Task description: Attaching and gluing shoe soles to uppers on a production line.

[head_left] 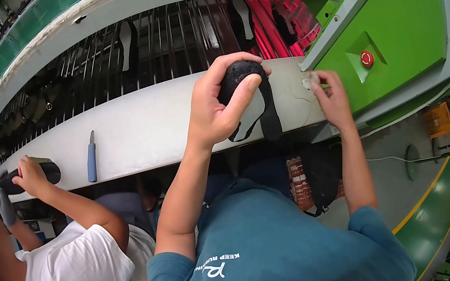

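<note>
My left hand [223,96] is raised over the pale ledge, fingers and thumb wrapped round a pair of black shoe insoles [252,113]. One insole shows a light grey face; the other is a dark strip hanging beside it. The palm and fingers hide part of the upper end. At the ledge's right end, next to the green machine, my right hand [329,96] pinches a small pale wad [313,77]. The wad's material is too small to make out. Both forearms reach forward from the teal shirt.
Beyond the pale ledge [153,102], a roller conveyor carries similar insoles [127,45], with red light at right. A blue-handled knife [91,158] lies on the ledge. On the left, a co-worker in a white shirt [81,277] handles a black sole-shaped piece [50,170]. A red button [367,59] sits on the green machine.
</note>
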`<action>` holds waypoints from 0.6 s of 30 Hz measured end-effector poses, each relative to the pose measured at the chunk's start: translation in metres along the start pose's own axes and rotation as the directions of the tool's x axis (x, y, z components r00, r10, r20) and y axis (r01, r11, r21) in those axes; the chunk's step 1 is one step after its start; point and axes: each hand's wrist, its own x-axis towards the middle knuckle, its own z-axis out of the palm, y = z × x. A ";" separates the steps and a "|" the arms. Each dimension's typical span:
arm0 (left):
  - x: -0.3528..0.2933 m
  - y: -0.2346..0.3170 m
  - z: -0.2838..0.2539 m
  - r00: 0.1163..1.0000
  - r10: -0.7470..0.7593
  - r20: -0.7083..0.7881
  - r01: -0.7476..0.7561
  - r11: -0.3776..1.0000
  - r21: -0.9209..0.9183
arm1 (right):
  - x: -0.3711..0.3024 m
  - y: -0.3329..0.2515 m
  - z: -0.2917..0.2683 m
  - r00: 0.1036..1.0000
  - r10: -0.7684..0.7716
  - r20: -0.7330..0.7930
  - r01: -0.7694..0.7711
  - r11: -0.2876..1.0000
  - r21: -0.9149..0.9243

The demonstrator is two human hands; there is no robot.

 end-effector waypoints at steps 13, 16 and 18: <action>0.002 0.006 0.010 0.997 -0.066 0.032 0.064 0.996 0.065 | 0.067 -0.187 -0.034 0.858 -0.502 -0.112 0.298 0.307 0.904; 0.002 0.006 0.011 0.998 -0.061 0.031 0.058 0.995 0.079 | 0.079 -0.206 -0.026 0.854 -0.514 -0.081 0.208 0.194 0.959; 0.004 0.007 0.013 0.998 -0.061 0.008 0.061 0.997 0.037 | 0.085 -0.219 -0.019 0.824 -0.562 -0.075 0.158 0.101 0.982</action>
